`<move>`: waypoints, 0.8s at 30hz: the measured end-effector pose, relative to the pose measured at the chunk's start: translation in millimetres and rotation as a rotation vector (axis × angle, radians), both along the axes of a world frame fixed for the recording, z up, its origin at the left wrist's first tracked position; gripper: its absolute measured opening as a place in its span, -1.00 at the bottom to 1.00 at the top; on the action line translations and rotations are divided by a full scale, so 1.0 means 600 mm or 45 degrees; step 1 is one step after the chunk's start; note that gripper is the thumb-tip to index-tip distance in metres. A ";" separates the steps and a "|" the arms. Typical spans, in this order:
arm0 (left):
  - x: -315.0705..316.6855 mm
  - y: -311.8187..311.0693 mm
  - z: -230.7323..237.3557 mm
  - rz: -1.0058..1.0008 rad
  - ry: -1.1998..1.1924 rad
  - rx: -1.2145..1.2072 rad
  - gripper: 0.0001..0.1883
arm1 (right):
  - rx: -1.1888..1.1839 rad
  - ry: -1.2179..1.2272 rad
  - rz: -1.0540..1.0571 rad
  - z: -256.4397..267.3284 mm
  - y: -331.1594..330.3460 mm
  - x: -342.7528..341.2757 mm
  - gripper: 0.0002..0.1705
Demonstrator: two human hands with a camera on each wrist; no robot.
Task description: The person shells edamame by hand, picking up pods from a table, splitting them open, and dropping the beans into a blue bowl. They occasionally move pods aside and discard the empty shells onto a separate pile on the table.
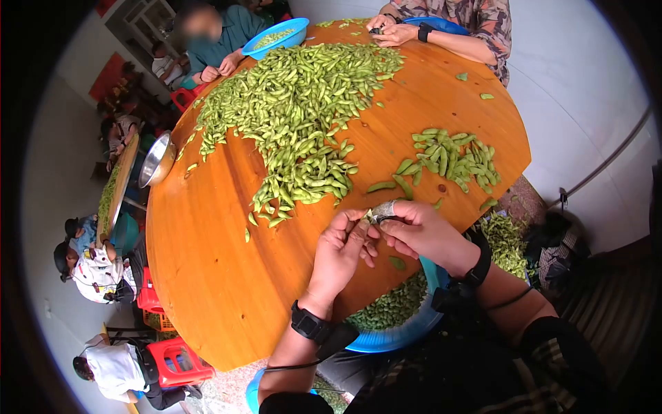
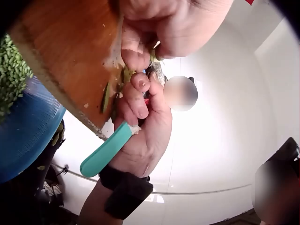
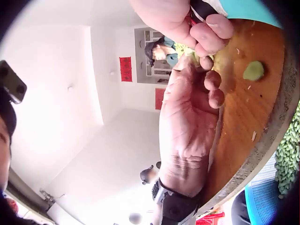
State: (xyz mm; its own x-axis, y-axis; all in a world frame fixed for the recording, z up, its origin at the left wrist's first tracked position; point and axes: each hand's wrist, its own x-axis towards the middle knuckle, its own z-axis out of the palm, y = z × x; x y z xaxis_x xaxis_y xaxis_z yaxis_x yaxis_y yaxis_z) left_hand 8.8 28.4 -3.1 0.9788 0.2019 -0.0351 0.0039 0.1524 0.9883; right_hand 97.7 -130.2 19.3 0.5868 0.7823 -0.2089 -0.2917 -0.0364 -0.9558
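Observation:
Over the near edge of the wooden table (image 1: pixel 221 290) my two hands meet. My left hand (image 1: pixel 339 241) pinches a green soybean pod (image 3: pixel 186 51) between thumb and fingers. My right hand (image 1: pixel 424 231) curls round a teal-handled tool (image 2: pixel 107 150), its handle sticking out past the little finger; the working end is hidden by the fingers. Grey wrapping (image 1: pixel 384 209) covers a right fingertip, right at the pod. Below the hands, a blue basin (image 1: pixel 436 297) holds shelled green beans (image 1: pixel 393 303). A small heap of pods (image 1: pixel 452 159) lies just beyond the right hand.
A large pile of pods (image 1: pixel 296 103) spreads over the table's middle and far side. Two people sit across, one by a blue bowl (image 1: pixel 279 40). A steel bowl (image 1: pixel 158 160) stands at the left edge. More pods or husks (image 1: pixel 503 241) lie low at right.

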 end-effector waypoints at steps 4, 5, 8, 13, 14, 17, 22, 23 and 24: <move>-0.002 0.002 0.008 0.065 0.105 -0.140 -0.81 | -0.046 -0.530 -0.134 -0.016 0.010 -0.024 -0.91; -0.003 0.002 0.008 0.072 0.134 -0.131 -0.80 | 0.011 -0.942 -0.213 -0.023 0.013 -0.033 -0.90; -0.006 0.006 0.004 0.105 0.204 -0.190 -0.75 | -0.031 -0.976 -0.176 -0.019 0.014 -0.044 -0.87; -0.015 -0.008 0.022 0.135 0.127 -0.061 -0.70 | -0.031 -0.867 -0.218 -0.012 0.003 -0.034 -0.87; -0.027 -0.003 0.018 0.071 0.108 0.085 -0.71 | -0.008 -0.853 -0.334 -0.015 -0.005 -0.020 -0.87; -0.076 -0.031 0.035 -0.058 0.117 0.769 -0.76 | -0.081 -1.004 -0.578 -0.034 -0.054 0.054 -0.87; -0.083 -0.059 0.069 -0.119 -0.146 1.329 -0.83 | -0.289 -0.766 -0.562 -0.045 -0.118 0.123 -0.91; -0.075 -0.063 0.077 -0.043 -0.063 1.446 -0.84 | -0.281 -0.760 -0.565 -0.044 -0.119 0.122 -0.91; -0.055 -0.067 0.085 0.074 0.071 1.461 -0.84 | -0.241 -0.723 -0.563 -0.044 -0.118 0.117 -0.91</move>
State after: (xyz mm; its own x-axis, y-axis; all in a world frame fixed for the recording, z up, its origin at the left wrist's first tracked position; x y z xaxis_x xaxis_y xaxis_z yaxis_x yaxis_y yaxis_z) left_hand -24.3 -11.8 48.1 0.9698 0.1875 0.1557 0.0743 -0.8359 0.5438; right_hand 168.0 -200.7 -7.3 0.8965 0.4286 0.1123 0.2195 -0.2095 -0.9528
